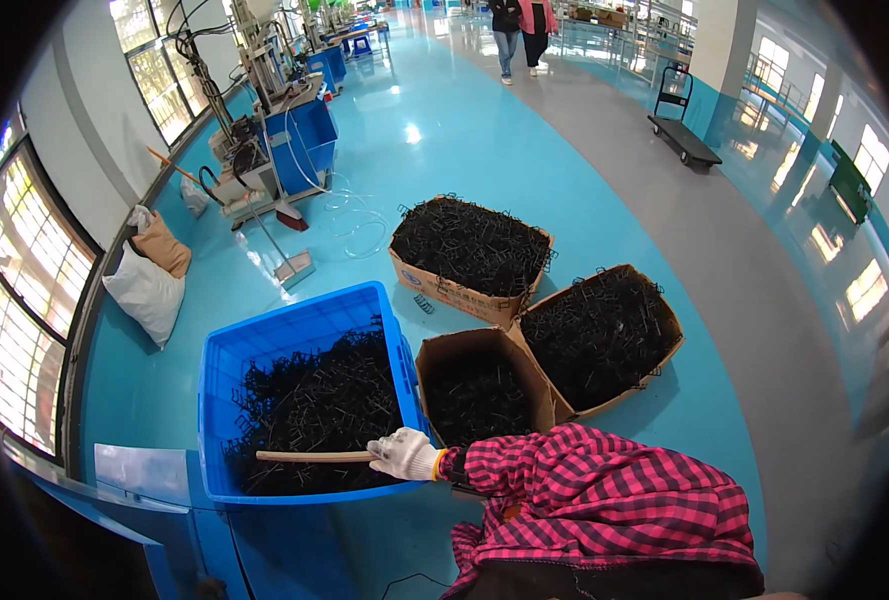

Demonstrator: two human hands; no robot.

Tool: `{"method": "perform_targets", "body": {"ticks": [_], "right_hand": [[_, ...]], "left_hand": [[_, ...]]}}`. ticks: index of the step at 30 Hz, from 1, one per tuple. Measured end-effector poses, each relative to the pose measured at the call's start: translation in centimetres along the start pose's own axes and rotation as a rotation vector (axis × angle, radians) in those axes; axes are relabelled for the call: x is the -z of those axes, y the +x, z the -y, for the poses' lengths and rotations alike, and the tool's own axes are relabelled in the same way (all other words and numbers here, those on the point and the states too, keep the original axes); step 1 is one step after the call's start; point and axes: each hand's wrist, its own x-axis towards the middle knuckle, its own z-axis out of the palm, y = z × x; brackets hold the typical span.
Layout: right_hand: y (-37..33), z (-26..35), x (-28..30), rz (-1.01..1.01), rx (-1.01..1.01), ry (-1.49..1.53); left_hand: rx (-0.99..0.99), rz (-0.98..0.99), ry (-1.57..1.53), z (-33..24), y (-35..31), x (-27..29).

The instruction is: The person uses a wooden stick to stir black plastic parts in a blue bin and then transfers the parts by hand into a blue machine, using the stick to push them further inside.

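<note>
Right hand [402, 455], in a white knit glove, at the near right corner of a blue bin [274, 340]. Its grip is wrapped about one end of a wooden stick [314, 457], which runs left over the bin's near part, above or on the black pieces [324, 410]; contact cannot be told. Left hand out of view, its grip cannot be told.

Blue bin: open, rectangular, holding a tangle of thin, bent black pieces. They bank up toward the far right side; the far left inner wall stands bare.

Three open cartons to its right, on the blue floor [604, 220]. Near carton [532, 385]: just beside the bin, black pieces lying well below the rim, inner walls exposed. Far carton [454, 290]: heaped above its rim with similar pieces, some poking over the edge. Right carton [669, 325]: filled nearly to the rim, a few pieces overhanging the near right edge. A loose piece [423, 304] lies on the floor beside the far carton.

Along the left wall: a white sack [149, 290] and, just beyond, a tan sack [162, 243]; contents hidden.
</note>
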Motion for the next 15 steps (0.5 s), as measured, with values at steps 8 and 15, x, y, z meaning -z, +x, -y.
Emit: {"method": "perform_targets", "body": {"ticks": [8, 15], "right_hand": [[0.1, 0.2, 0.5, 0.132, -0.017, -0.011], [-0.2, 0.0, -0.3, -0.031, 0.018, 0.005]], "left_hand": [[-0.002, -0.015, 0.018, 0.2, -0.1, 0.0], [-0.006, -0.026, 0.038, 1.1, 0.6, -0.6]]}}
